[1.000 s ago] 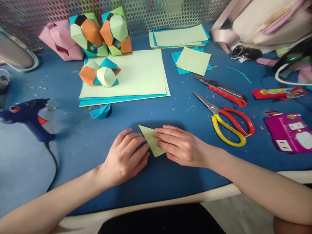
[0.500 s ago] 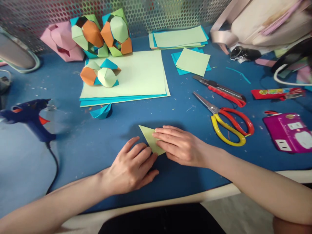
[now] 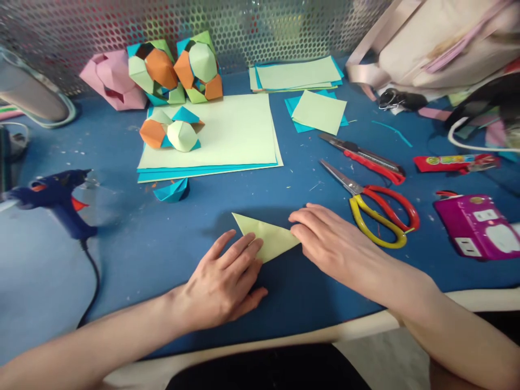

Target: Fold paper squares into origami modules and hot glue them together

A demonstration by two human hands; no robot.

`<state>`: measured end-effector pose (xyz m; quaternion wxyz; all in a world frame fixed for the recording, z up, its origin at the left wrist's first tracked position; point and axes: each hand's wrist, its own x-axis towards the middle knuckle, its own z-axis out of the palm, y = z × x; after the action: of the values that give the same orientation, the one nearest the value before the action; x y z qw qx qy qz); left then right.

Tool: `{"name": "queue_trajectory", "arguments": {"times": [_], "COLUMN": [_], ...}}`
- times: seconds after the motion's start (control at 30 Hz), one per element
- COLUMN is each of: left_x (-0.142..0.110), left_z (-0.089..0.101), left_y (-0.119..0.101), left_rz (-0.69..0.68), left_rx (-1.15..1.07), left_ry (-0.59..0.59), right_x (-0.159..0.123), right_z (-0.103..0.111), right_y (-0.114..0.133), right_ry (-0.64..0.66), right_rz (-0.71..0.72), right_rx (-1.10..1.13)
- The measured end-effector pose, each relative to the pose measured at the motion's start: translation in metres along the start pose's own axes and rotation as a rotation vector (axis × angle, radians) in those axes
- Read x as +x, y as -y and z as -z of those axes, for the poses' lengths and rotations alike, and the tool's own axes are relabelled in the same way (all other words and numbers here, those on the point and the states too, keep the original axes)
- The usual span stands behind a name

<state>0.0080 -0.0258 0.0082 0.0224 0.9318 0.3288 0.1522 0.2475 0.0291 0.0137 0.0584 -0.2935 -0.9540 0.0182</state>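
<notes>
A light green sheet folded into a triangle, the folded paper, lies flat on the blue table with one point to the upper left. My left hand is open, fingers spread, with fingertips pressing on the paper's left part. At the paper's right corner rests my right hand, its fingers extended and slightly bent, touching the edge; its thumb is hidden. Beyond my left hand sits a small blue folded paper piece. Scissors with red and yellow handles lie just past my right hand.
Behind are a paper stack bearing a partly joined paper model, several folded-paper balls, paper strips and small squares. A glue gun is left. Right are a utility knife, red tube, purple box and bag.
My right hand has slid right across the folded paper to its right corner, uncovering more of the triangle. My left fingertips now reach farther onto the paper. The view has shifted slightly.
</notes>
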Motion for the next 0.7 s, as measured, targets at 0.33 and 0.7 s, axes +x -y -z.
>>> {"name": "queue_trajectory", "arguments": {"times": [0.33,0.7], "left_x": [0.0,0.004], "left_z": [-0.004,-0.007], "left_y": [0.001,-0.003], "left_rz": [-0.006,-0.073], "left_rx": [-0.013,-0.107], "left_ry": [-0.05,-0.093], "right_x": [0.008,0.043], "right_z": [0.025,-0.03], "right_y": [0.012,0.024], "right_ry": [-0.209,0.088], "right_rz": [-0.025,0.213], "right_rx": [0.134,0.4]}}
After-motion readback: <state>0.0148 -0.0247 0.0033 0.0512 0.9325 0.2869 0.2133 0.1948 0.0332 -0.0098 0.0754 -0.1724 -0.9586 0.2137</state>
